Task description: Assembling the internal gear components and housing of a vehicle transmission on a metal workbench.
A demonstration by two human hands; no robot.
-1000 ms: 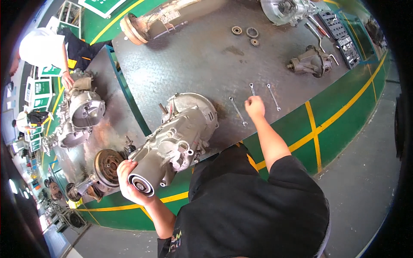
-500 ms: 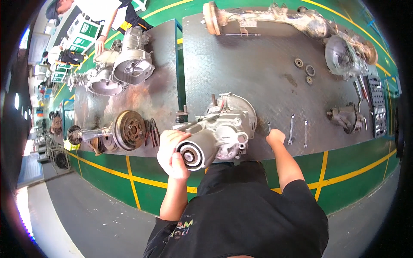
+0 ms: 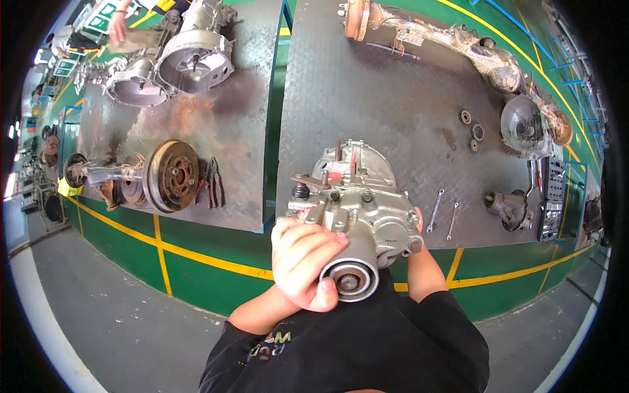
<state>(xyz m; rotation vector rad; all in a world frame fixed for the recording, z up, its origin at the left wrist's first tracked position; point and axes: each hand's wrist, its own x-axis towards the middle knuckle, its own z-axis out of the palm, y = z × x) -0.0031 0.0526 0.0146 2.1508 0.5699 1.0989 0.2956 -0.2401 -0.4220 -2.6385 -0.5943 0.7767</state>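
While the gearbox housing (image 3: pixel 354 203) rests at the near edge of the steel worktop (image 3: pixel 386 98), the left hand (image 3: pixel 304 262) is clamped around its round output end. The right hand (image 3: pixel 417 219) is mostly hidden behind the housing; its grip cannot be told. Two spanners (image 3: pixel 443 215) lie just beside.

steel floor plate (image 3: pixel 367 98): gearbox (image 3: pixel 354 196) at near edge, 2 spanners (image 3: pixel 443 213) near right, axle (image 3: pixel 452 46) along far edge.

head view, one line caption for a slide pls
Person's left hand grips the round end of a grey gearbox housing on a steel tread-plate bench, right hand mostly hidden behind it.
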